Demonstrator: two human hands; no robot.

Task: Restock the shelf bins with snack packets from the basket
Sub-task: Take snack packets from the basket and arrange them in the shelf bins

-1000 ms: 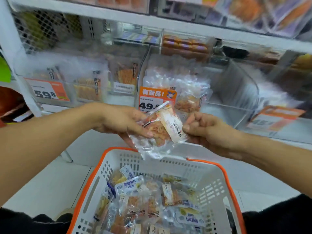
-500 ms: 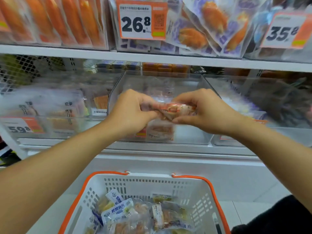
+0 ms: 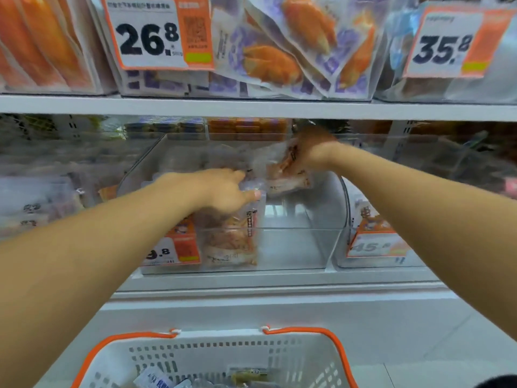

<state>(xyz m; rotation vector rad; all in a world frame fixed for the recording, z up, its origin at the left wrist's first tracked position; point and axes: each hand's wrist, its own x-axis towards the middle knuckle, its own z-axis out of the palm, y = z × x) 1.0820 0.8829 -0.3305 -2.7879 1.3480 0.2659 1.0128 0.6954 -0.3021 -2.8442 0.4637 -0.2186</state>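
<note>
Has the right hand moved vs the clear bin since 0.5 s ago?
Yes. The right hand, gripping a snack packet, has gone from the clear bin's front deeper inside, toward the back.

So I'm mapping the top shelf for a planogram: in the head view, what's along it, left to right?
Orange packets → 26.8 price tag → purple packets → 35.8 price tag.

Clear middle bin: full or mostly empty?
Mostly empty. The bin shows bare floor on its right half; one packet stands at the front left.

Right hand (image 3: 310, 152) grips packet (image 3: 288, 177) over clear bin (image 3: 293, 247); left hand (image 3: 223, 191) presses packets
</note>
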